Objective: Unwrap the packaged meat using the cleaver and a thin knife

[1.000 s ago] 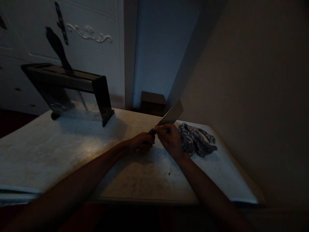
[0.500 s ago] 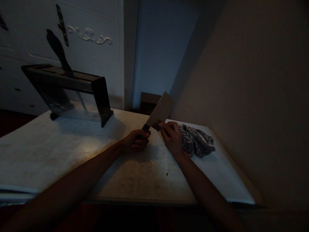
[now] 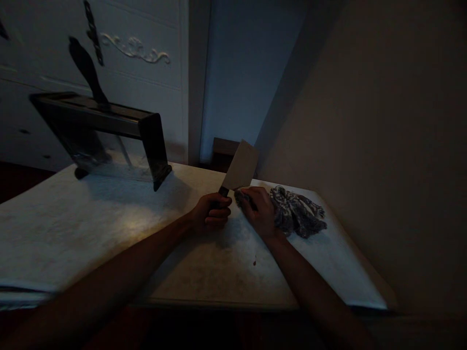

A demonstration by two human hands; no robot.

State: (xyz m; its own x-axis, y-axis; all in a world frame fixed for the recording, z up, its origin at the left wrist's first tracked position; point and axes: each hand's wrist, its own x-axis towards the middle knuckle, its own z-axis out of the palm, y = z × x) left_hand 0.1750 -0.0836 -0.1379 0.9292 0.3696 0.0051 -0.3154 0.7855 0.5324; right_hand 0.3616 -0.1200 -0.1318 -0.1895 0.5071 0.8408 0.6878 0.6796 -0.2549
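Observation:
My left hand [image 3: 211,211] is wrapped around the dark handle of a cleaver [image 3: 242,165]. Its broad blade points up and away to the right, held over the table. Close by on the right, my right hand [image 3: 258,209] is closed with its fingers at the blade's lower edge. A dark, mottled bit of cloth shows under those fingers. Just right of that hand, a crumpled grey patterned cloth [image 3: 301,214] lies on the table, and its pattern resembles the bit in the fingers. My hand hides whether the two are joined.
A knife block [image 3: 149,126] with clear sides and a black-handled knife [image 3: 85,68] in it stands at the table's left. The pale tabletop [image 3: 91,228] has a small brown spot near its front. A wall [image 3: 383,146] borders the right side; white cabinet doors [image 3: 146,29] stand behind.
The cleaver has tilted slightly, its tip shifting left. My right fingers have moved a little down and left along the blade's edge, and more dark cloth shows under them.

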